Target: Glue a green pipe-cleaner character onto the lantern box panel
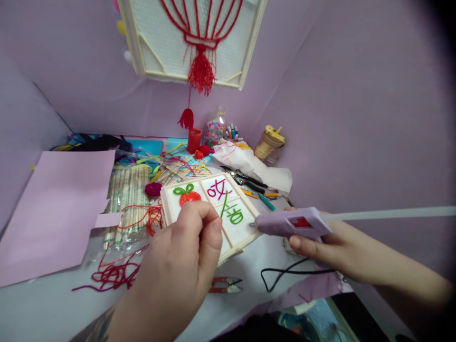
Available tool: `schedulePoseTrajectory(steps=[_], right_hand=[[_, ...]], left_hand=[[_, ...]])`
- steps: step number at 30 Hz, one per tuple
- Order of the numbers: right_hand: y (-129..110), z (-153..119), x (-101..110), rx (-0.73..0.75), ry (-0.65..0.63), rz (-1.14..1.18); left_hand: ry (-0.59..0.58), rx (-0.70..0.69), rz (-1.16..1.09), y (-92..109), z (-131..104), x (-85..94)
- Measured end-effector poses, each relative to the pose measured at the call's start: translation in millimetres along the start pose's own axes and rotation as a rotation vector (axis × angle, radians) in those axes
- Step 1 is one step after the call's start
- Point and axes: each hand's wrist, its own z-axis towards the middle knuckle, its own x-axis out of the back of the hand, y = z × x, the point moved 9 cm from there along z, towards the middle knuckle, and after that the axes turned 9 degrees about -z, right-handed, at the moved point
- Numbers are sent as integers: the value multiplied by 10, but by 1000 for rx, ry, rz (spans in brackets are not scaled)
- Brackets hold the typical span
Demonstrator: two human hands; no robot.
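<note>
The left hand [181, 256] covers the near left of the board [233, 237], which lies mid-view, and hides the handle ends of the snips [228, 285]. The top edge cuts off the lantern panel [153, 28].

From the board, the jar [215, 130] and red candle [194, 141] are near twelve o'clock, the cup [267, 145] and pliers [245, 180] between one and two. The wrapped sticks [128, 199] lie at nine, the pink sheet [50, 218] beyond them; red yarn [116, 275] is at eight, the black cord [281, 271] at four and the snips between five and six.

The left hand's thumb and forefinger are together; I cannot tell whether they pinch the green strand [224, 204] beside them. At three, the right hand [317, 247] is clamped on the glue gun [281, 223], nozzle just at the board's edge, contact unclear.
</note>
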Motion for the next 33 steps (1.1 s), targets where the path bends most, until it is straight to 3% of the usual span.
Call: schedulePoseTrajectory(steps=[18, 33], right_hand=[[33, 0, 66, -14, 44, -63], [116, 70, 33, -38, 7, -85]], left_hand=[[3, -6, -15, -6, -4, -4], [-1, -23, -13, -5, -5, 0]])
